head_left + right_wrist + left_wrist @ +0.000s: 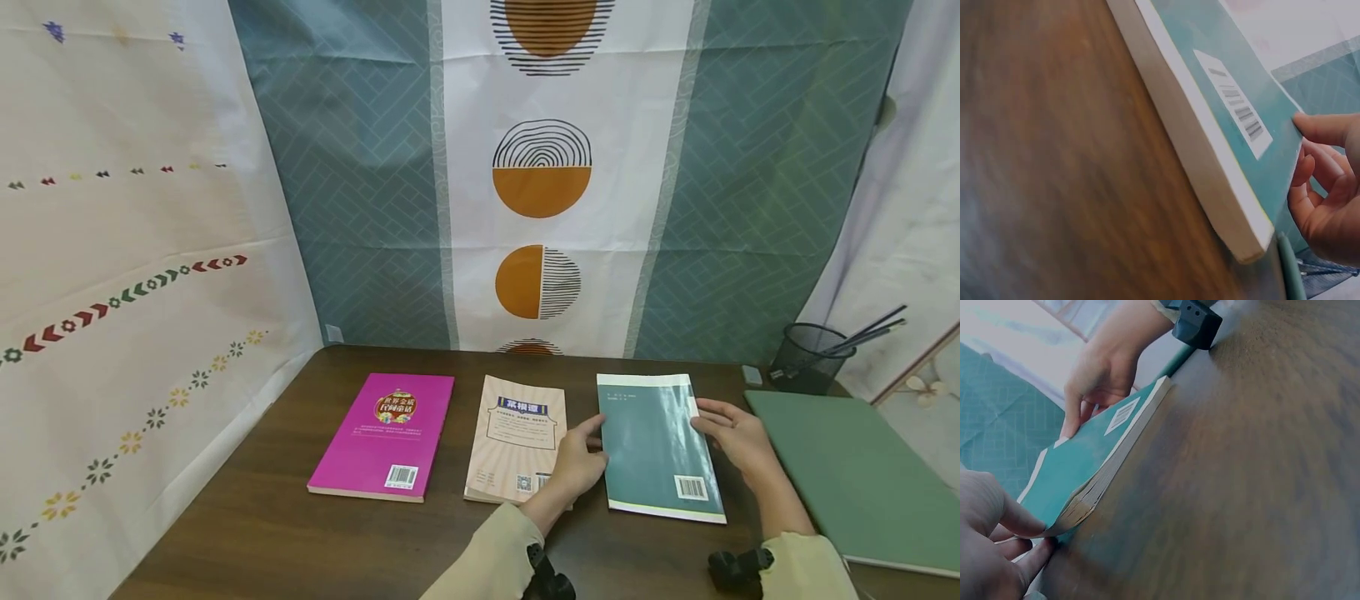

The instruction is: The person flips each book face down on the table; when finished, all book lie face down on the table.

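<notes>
A teal book (656,446) with a white barcode lies back cover up on the brown table (285,517), furthest right in a row of three books. My left hand (592,446) pinches its left edge, with the thumb on the cover and fingers under the slightly raised pages (1079,509). At the book's right edge is my right hand (708,421), thumb on the cover and fingers curled at the side (1310,162). In the right wrist view the book's near corner (1241,231) sits low over the wood.
A beige book (513,433) lies just left of the teal one, and a magenta book (382,437) further left. A large green folder (855,475) lies at the right, with a black mesh pen cup (810,358) and an eraser (752,375) behind it. Patterned cloths hang behind.
</notes>
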`<state>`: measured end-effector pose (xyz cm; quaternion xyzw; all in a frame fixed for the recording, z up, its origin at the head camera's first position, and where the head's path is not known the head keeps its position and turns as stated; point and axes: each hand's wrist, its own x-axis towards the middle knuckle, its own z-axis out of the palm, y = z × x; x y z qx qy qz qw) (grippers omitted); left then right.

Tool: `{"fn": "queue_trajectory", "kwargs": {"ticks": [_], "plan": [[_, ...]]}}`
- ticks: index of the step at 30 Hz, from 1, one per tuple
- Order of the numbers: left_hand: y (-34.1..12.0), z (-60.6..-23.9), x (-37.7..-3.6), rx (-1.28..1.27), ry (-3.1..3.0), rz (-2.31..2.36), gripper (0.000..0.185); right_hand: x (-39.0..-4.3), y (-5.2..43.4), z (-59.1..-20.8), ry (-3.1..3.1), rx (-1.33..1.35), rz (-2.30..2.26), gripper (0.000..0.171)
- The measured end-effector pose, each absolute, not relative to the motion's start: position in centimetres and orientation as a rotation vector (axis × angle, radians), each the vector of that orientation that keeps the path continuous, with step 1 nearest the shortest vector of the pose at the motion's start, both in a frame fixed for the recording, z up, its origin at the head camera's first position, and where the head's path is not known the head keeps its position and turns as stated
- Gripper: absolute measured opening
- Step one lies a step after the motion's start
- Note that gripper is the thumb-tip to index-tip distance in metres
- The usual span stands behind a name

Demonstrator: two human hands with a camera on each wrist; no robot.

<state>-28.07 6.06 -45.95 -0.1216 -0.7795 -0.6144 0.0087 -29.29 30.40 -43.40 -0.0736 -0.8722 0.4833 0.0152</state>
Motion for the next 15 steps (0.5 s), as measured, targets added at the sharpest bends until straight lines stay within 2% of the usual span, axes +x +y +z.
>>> {"fn": "queue_trajectory", "kwargs": {"ticks": [10,15], "plan": [[6.4,-46.0,-28.0,-0.367,-2.501,-1.819,0.058,-30.0,30.0,-44.3,-2.659,-0.375,1.548,0.059],[6.5,-46.3,-28.0,-0.345,-2.489,-1.792,0.057,-29.8,29.5,-44.5,-2.629,-0.362,1.545,0.055]]}}
